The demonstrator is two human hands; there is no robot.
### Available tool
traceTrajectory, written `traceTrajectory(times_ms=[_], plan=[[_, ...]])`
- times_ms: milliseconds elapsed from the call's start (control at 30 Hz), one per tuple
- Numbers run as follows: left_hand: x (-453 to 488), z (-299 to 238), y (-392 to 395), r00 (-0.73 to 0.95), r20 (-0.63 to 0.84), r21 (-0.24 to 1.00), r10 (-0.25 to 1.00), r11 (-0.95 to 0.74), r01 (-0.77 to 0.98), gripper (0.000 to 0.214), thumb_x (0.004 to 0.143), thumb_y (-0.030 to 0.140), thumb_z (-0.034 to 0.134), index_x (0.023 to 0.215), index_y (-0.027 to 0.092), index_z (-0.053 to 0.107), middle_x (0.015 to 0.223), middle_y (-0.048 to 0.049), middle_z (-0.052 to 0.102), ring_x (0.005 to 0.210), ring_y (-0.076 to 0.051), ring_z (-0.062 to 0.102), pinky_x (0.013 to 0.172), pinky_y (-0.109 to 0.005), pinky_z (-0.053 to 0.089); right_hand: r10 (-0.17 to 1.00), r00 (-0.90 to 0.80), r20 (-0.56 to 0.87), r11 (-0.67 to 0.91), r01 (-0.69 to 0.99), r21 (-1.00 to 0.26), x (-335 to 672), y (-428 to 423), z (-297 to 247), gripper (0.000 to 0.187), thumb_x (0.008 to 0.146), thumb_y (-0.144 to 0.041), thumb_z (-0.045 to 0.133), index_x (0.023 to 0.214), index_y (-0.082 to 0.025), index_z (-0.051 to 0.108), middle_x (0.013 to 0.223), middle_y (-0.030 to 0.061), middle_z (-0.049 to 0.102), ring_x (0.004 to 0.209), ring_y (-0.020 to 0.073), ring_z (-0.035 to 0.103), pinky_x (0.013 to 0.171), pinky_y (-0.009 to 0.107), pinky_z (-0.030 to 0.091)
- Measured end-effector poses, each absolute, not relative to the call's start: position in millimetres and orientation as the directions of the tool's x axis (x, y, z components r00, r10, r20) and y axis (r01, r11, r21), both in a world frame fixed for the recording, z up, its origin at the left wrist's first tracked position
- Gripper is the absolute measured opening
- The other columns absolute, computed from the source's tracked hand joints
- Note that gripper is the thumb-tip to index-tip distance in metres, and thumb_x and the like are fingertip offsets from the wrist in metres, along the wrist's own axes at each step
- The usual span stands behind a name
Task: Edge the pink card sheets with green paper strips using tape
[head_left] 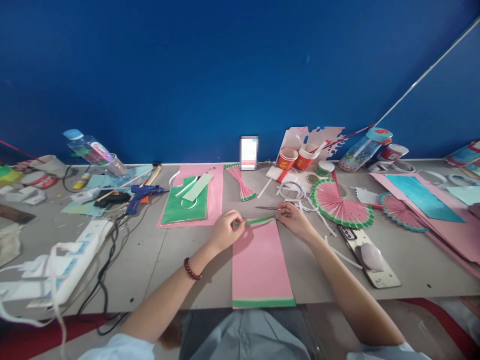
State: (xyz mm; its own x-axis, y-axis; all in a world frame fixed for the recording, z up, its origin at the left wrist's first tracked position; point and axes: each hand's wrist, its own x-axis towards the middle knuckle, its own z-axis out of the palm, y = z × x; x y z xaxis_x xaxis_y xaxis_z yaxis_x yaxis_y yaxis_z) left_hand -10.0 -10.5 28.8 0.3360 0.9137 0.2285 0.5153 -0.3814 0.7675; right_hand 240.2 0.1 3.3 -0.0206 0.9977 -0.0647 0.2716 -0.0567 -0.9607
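A long pink paper sheet (260, 265) lies in front of me, with a green band (264, 302) along its near edge. At its far edge runs a narrow green paper strip (260, 220); whether it is attached to the sheet I cannot tell. My left hand (226, 230) pinches the strip's left end, fingers closed. The right end is between the closed fingers of my right hand (294, 220). A thin dark pointed tool (264, 207) sticks out leftward by my right fingers; its other end is hidden there.
Pleated watermelon-coloured fans (341, 207) and a phone (369, 260) lie to the right. Red paper cups (288, 158) stand behind. Leftward are a green paper pack (183, 210), a blue glue gun (142, 195), a bottle (92, 150) and a power strip (80, 255) with cables.
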Motion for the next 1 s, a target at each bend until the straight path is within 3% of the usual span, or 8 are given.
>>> traceTrajectory(times_ms=[167,267,467,633,800,1000], plan=[[-12.3,29.5,-8.4,0.261,0.229,0.804,0.938,-0.333,0.492,0.014,0.077,0.021,0.05,0.063,0.019,0.046,0.068,0.0006,0.05,0.063,-0.012,0.047,0.059,-0.024,0.038,0.975,-0.077,-0.211,-0.2,0.122,-0.972,239.9,-2.6,9.1,0.035,0.066,-0.036,0.067,0.094,-0.02,0.052,0.069,-0.0037,0.055,0.046,0.0068,0.044,0.038,0.019,0.028],[-13.5,31.4,-7.5,0.237,0.197,0.87,0.951,-0.281,0.405,0.015,0.077,0.025,0.052,0.064,0.018,0.048,0.067,0.0007,0.051,0.063,-0.012,0.046,0.059,-0.024,0.037,0.964,-0.121,-0.238,-0.236,0.031,-0.971,239.7,-5.2,13.8,0.036,0.066,-0.036,0.068,0.094,-0.02,0.052,0.069,-0.0046,0.054,0.044,0.0061,0.042,0.037,0.019,0.028],[-15.2,42.8,-9.3,0.323,0.046,0.995,0.945,-0.071,0.066,0.024,0.079,0.038,0.055,0.069,0.017,0.051,0.08,-0.0027,0.061,0.071,-0.014,0.055,0.07,-0.027,0.043,0.965,-0.167,-0.202,-0.198,0.037,-0.979,240.5,-8.5,17.9,0.033,0.07,-0.034,0.067,0.097,-0.019,0.056,0.067,-0.004,0.054,0.047,0.0072,0.045,0.042,0.021,0.033],[-18.9,60.5,-11.9,0.42,0.029,0.998,0.907,0.0,-0.068,0.022,0.079,0.034,0.058,0.067,0.017,0.051,0.09,-0.0061,0.066,0.077,-0.015,0.059,0.078,-0.032,0.045,0.888,-0.418,-0.192,-0.163,0.105,-0.981,237.2,-14.6,34.7,0.032,0.075,-0.029,0.062,0.105,-0.019,0.063,0.074,0.0001,0.056,0.06,0.0099,0.051,0.053,0.022,0.04],[-12.0,81.7,-8.6,0.59,-0.086,0.986,0.803,0.155,-0.067,0.022,0.078,0.031,0.06,0.066,0.015,0.052,0.087,-0.008,0.067,0.07,-0.015,0.063,0.075,-0.033,0.048,0.757,-0.638,-0.142,-0.12,0.078,-0.99,227.5,-17.8,49.2,0.03,0.078,-0.03,0.06,0.104,-0.019,0.065,0.094,0.0056,0.065,0.081,0.0154,0.057,0.068,0.026,0.044],[2.5,100.2,5.1,0.664,-0.112,0.982,0.739,0.183,-0.039,0.021,0.076,0.03,0.061,0.065,0.015,0.05,0.083,-0.0086,0.068,0.068,-0.016,0.064,0.07,-0.032,0.049,0.78,-0.621,-0.078,-0.073,0.034,-0.997,219.4,-20.1,43.2,0.029,0.076,-0.029,0.065,0.104,-0.02,0.061,0.093,0.0042,0.064,0.079,0.014,0.058,0.072,0.027,0.045]])
